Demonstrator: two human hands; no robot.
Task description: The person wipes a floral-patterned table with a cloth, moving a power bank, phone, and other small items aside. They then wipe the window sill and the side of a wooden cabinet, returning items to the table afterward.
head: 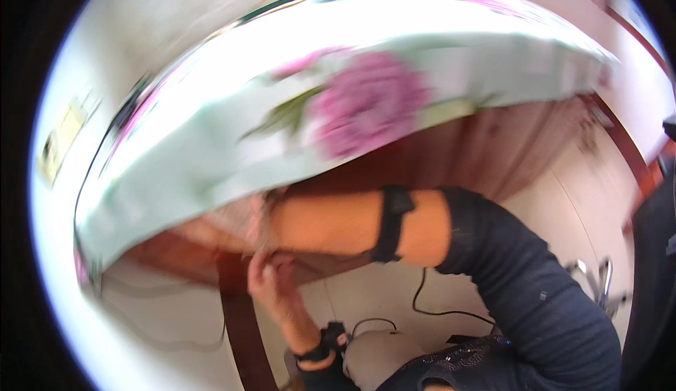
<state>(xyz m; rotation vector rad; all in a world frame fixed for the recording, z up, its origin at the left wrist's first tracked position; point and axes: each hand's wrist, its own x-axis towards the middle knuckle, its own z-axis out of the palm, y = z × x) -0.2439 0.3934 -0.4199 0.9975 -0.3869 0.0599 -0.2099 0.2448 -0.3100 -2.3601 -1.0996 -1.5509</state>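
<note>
My right forearm reaches leftward below the hanging edge of a floral tablecloth (369, 106), with a black strap around it. My right hand (224, 237) is blurred and partly covered by the cloth's edge; its fingers cannot be made out. At that wrist and hand is a pale pinkish, thin-looking material (245, 216), too blurred to name. Just below, my left hand (274, 285) is raised with its fingers bent, their tips close to the material; whether they touch or grip it is unclear. A black strap with a small device (334, 336) is on the left wrist.
Reddish-brown wooden panels (454, 151) and a table leg (243, 317) show under the cloth. Black cables (449, 312) run over the pale floor. Chrome metal legs (604, 280) stand at the right, near a dark object (655, 243) at the picture's rim.
</note>
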